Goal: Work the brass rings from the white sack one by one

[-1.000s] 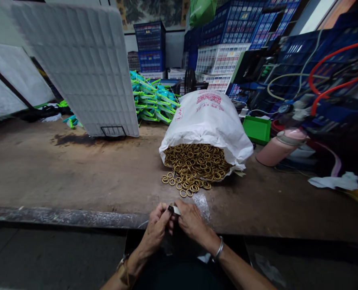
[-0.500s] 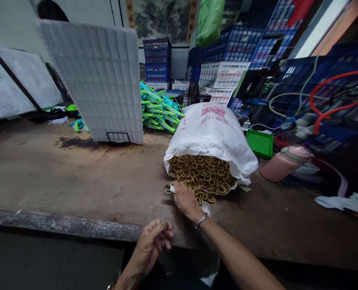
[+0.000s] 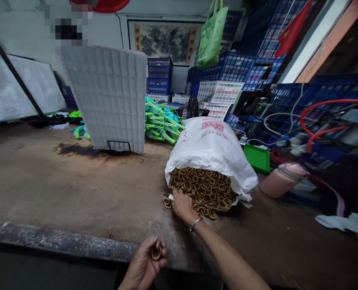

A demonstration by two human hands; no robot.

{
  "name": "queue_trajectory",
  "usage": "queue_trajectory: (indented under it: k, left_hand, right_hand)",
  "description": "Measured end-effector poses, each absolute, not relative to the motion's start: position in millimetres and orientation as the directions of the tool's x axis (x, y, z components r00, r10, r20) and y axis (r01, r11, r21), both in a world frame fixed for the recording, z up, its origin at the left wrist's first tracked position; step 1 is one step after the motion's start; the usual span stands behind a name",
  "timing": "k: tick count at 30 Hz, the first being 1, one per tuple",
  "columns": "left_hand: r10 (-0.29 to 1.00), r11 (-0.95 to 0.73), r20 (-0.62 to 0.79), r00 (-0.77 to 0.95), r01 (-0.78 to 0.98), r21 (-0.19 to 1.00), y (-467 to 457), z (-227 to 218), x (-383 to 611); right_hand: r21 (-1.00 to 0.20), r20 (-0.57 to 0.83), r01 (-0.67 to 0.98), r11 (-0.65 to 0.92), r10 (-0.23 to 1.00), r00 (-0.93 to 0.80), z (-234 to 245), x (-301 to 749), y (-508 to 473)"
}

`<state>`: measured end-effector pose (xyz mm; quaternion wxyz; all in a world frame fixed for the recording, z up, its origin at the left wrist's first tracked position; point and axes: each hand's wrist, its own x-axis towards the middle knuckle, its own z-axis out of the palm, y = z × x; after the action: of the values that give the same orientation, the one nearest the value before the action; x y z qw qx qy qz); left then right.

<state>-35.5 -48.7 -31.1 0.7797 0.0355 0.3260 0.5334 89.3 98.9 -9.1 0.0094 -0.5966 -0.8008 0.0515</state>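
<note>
My left hand [image 3: 147, 259], low at the table's front edge, has its fingers curled around a single brass-coloured ring [image 3: 156, 253]. My right hand [image 3: 182, 204] reaches down to the rings at the mouth of a white woven sack [image 3: 211, 145]. A small white tool with a dark end [image 3: 169, 197] sticks out from the fingers of that hand; its exact kind does not show. Many brass-coloured rings [image 3: 203, 183] fill the sack's opening and spill onto the table. One loose ring [image 3: 167, 203] lies just left of my right fingertips. The right palm is hidden.
A white quilted panel [image 3: 112, 96] stands upright at the back left of the wooden table [image 3: 76, 189]. Behind it lies a pile of green and blue strips [image 3: 162, 121]. To the right are a pink bottle [image 3: 283, 180], a green tray [image 3: 257, 158] and red hoses [image 3: 315, 117].
The view has tilted up, so everything sits lower. My left hand has turned so its ring shows clearly. The right hand stays among the rings at the sack's mouth.
</note>
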Motion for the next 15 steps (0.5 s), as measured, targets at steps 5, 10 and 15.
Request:
queue_trajectory:
  k: [5, 10, 15]
  left_hand:
    - [0.870, 0.425, -0.461, 0.173, -0.737, 0.526, -45, -21, -35]
    - [0.910, 0.354, -0.411, 0.045, -0.601, 0.716, -39, -13, -30]
    - [0.932, 0.297, -0.355, -0.074, -0.405, 0.865, -34, -20, -23]
  right_hand:
    - [-0.098, -0.025, 0.953, 0.287, 0.957, -0.290, -5, 90, 95]
    - [-0.161, 0.023, 0.924, 0.347, 0.937, -0.348, 1, 95, 79]
    - [-0.481, 0.069, 0.773, 0.414, 0.897, -0.437, -1, 103, 43]
